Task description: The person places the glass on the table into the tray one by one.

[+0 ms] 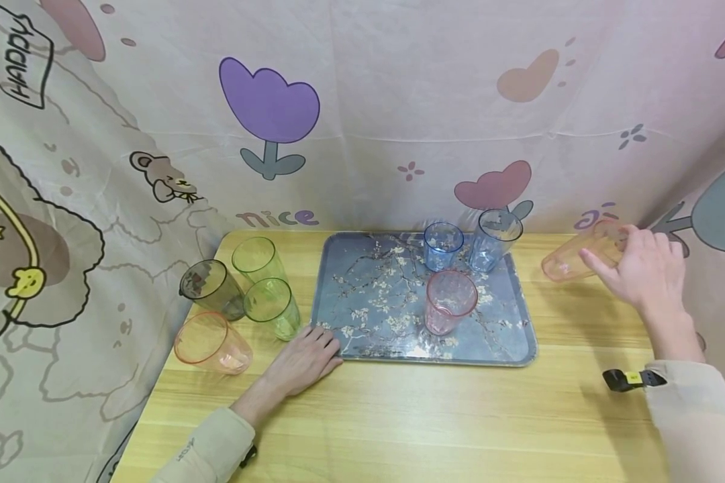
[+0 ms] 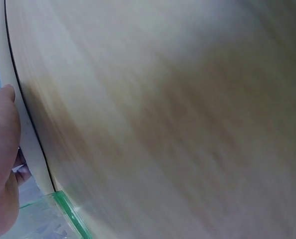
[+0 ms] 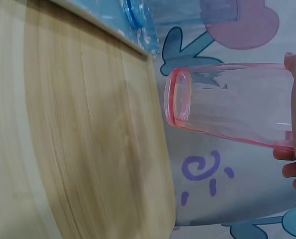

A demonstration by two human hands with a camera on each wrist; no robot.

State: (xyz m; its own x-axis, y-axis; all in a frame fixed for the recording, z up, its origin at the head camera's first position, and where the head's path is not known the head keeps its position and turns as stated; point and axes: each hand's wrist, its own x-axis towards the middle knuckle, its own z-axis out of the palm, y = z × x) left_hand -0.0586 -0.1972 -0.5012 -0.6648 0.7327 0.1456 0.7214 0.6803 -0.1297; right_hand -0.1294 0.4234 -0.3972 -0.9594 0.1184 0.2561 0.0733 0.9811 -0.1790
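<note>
Bright head view, murky left wrist, clearer right wrist

Head view: I log bright, fairly even light, source out of frame. Blossom-patterned tray (image 1: 346, 282): white glare near its front edge. Wood-grain tabletop (image 1: 435, 422): soft-edged shadow beside the right sleeve (image 1: 691, 396). Printed curtain (image 1: 387, 74): legible, shaded toward the right-hand corner.

Left wrist view: dim, greyish. I get the tabletop as a smeared, out-of-focus field with brownish dark patches; its edge bows. Green tumbler (image 2: 71, 214): rim cut off by the frame.

Right wrist view: moderate, cool light. Salmon-pink tumbler (image 3: 232, 102): outline reasonably sharp. Tabletop: grain readable under soft shade, pale stripe curving.
</note>
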